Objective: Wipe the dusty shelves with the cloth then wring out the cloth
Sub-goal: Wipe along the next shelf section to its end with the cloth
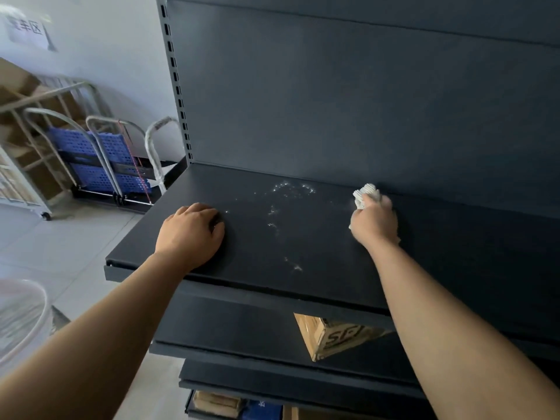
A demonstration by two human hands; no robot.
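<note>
**Cloth** [365,194]: white, ribbed, bunched into a wad. It sits at the back edge of the top shelf, right of its middle, where the shelf meets the back panel. Part of it sticks out above my knuckles, and a scrap shows beside my wrist.

**My right hand** [375,222]: the fingers are curled round the cloth, gripping it and pressing it onto the shelf. The fingertips are hidden under the hand.

**Shelf** [327,247]: dark matt metal, flat. Its front left corner juts out over the floor.

**Dust** [291,189]: pale specks and smears, thickest near the back edge left of the cloth. A thin trail runs toward the front edge at the middle.

**My left hand** [191,230]: palm down near the front edge, toward the left end. The fingers are close together and bent a little, tips on the surface, holding nothing.

**Back panel** [333,101]: dark and upright behind the shelf, with a slotted post [175,86] along its left side.

**Lower shelves** [242,325]: the same dark metal, stepped out below the front edge. A cardboard box [333,336] with printed letters stands on one, just left of my right forearm.

**Beyond the left edge:** folded trolleys [103,159] with blue decks stand by the white wall [106,40]. A paper sign [27,31] hangs on the wall, blurred. The floor [60,244] is pale tile.
</note>
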